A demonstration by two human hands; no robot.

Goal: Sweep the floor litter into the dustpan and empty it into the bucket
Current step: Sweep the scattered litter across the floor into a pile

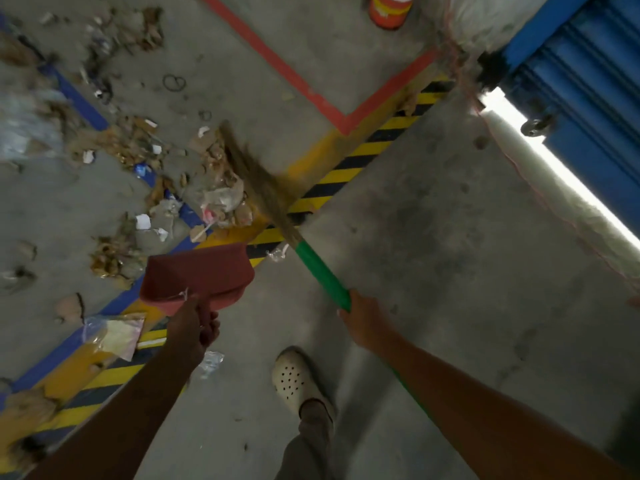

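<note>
Left hand (194,329) grips dustpan (197,273) | right hand (363,320) grips broom (320,273)

Details lost to blur and frame
Bristles of the broom (277,216) are smeared; the handle of the dustpan (197,271) is covered by the left hand (194,330); the orange bucket (389,10) is cropped by the top edge.

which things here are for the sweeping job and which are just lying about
For the job: broom in right hand, dustpan in left hand, litter, bucket.
Just there: shutter, striped tape, red line.
</note>
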